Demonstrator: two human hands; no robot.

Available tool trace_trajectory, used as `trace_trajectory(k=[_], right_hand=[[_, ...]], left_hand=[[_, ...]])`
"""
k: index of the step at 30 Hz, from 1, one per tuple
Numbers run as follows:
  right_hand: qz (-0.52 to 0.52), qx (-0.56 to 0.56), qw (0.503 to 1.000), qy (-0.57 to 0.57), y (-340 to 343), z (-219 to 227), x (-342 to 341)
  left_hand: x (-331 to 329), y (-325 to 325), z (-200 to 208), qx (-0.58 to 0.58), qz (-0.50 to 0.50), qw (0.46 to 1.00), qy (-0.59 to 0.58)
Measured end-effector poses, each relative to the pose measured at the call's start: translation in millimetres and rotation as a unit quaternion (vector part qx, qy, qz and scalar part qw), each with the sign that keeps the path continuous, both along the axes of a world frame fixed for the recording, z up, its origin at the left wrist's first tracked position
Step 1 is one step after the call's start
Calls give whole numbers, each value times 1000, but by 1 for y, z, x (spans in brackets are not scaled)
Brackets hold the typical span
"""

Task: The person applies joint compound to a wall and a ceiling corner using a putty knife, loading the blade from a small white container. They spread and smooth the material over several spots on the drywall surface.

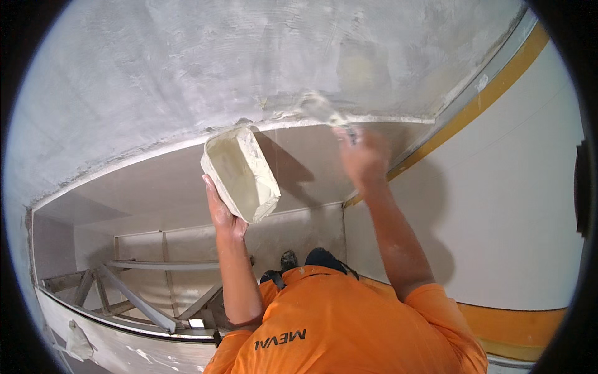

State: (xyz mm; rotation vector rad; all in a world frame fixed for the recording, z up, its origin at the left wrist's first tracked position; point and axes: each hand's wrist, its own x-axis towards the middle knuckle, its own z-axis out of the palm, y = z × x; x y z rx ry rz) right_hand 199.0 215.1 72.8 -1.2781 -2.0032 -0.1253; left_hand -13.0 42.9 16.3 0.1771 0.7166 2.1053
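My left hand (221, 209) is wrapped round the side and underside of a pale rectangular tub (263, 177), tilted so its inside shows. Cream filler coats the tub's walls and rim. My right hand (364, 156), smeared by motion, grips a putty knife (324, 111) by its handle. Filler clings to the blade, which is at the lower edge of a grey plastered surface (205, 68); whether it touches cannot be told. Below runs a whitish, filler-streaked edge (286, 123), close to both the tub and the knife.
A smooth panel (149, 187) lies beyond the edge. Metal framework (134, 296) stands at the lower left. To the right, a yellow-brown strip (486, 96) borders a white curved wall (511, 206). A whitish lump (78, 340) sits at lower left.
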Motion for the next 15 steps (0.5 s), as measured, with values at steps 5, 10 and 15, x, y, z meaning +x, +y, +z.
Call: trace_trajectory(k=[5, 10, 15], right_hand=[[-58, -176, 981, 58, 6, 21, 68], [11, -138, 990, 10, -17, 15, 34], [83, -148, 984, 46, -30, 21, -26]], left_hand=[[-1, 0, -11, 3, 1, 1000, -1], [-5, -1, -12, 1, -16, 1000, -10], [-9, -5, 0, -41, 48, 998, 21]])
